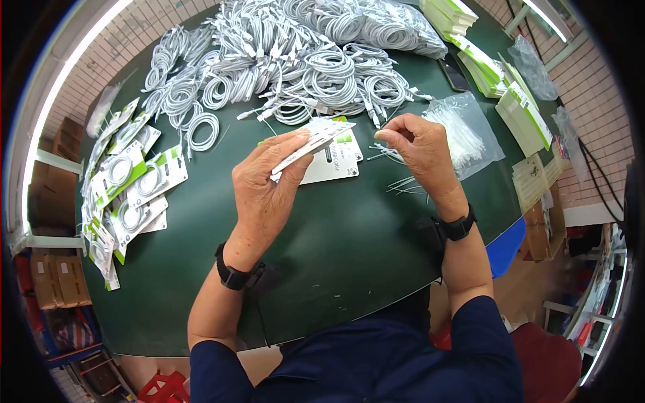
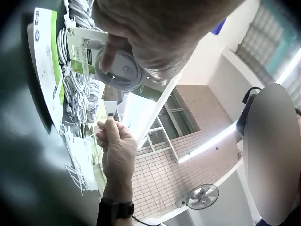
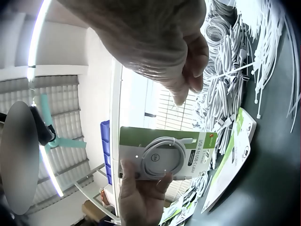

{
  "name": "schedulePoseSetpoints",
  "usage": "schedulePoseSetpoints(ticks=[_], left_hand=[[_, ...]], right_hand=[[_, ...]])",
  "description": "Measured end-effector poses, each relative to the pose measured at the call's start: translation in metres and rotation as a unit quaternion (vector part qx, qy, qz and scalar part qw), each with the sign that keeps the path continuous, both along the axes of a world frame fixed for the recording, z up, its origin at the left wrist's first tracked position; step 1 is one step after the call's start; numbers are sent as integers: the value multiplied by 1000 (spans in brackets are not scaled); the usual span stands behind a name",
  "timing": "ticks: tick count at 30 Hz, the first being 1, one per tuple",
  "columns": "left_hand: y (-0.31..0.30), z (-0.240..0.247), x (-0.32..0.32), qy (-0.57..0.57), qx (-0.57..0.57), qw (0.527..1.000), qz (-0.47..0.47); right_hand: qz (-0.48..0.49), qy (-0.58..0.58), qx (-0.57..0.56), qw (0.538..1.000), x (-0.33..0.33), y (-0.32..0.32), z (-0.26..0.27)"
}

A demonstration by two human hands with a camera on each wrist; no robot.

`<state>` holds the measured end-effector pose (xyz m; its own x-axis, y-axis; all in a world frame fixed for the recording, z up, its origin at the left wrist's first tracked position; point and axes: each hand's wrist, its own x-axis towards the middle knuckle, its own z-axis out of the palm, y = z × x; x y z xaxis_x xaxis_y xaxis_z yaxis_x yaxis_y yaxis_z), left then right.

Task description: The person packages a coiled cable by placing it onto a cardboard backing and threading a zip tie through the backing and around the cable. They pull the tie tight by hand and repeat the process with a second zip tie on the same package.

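Observation:
My left hand [image 1: 265,176] grips a white and green card of packaged USB cable [image 3: 164,157], tilted up off the table. A coiled white cable sits on the card's front, and fingers and thumb press near its lower edge in the right wrist view. To the right, my right hand [image 1: 424,151] pinches thumb against fingers, with a thin white cable tie [image 3: 230,72] sticking out beside the fingertips. Flat on the table under the held package lie more cards [image 1: 329,171]. Loose cable ties [image 1: 403,183] lie below the right hand.
Coiled grey-white cables [image 1: 269,60] are heaped along the back. Packaged cables [image 1: 127,181] pile up at the left. A plastic bag of cable ties [image 1: 463,138] lies at right, with stacks of green and white cards [image 1: 524,117] beyond it and a phone [image 1: 455,74] nearby.

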<state>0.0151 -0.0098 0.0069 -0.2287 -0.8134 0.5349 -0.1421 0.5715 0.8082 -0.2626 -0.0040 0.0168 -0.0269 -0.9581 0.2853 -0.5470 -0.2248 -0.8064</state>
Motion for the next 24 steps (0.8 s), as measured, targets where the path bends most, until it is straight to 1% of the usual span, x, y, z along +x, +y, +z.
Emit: schedulePoseSetpoints(ticks=[2, 5, 7, 10, 13, 16, 22, 24], left_hand=[[0, 0, 0, -9, -5, 1000, 5], [-1, 2, 0, -34, -46, 998, 19], [-1, 0, -1, -31, -40, 998, 24], [-1, -2, -2, -31, -34, 999, 25], [-2, -4, -2, -33, -36, 999, 23], [-3, -5, -2, -33, -36, 999, 23], [-2, -3, -3, -47, -39, 998, 27], [-1, -2, -3, -51, -39, 998, 26]], right_hand=[[-6, -28, 8, 1000, 2, -1, -1], [-29, -65, 25, 997, 10, 3, 8], [-32, -99, 21, 994, 11, 5, 10], [0, -93, -32, 995, 6, 9, 8], [8, -105, -50, 993, 7, 11, 11], [39, -91, -76, 992, 4, 7, 10], [70, -41, -135, 988, 3, 2, 5], [59, -72, -74, 993, 6, 7, 10]])
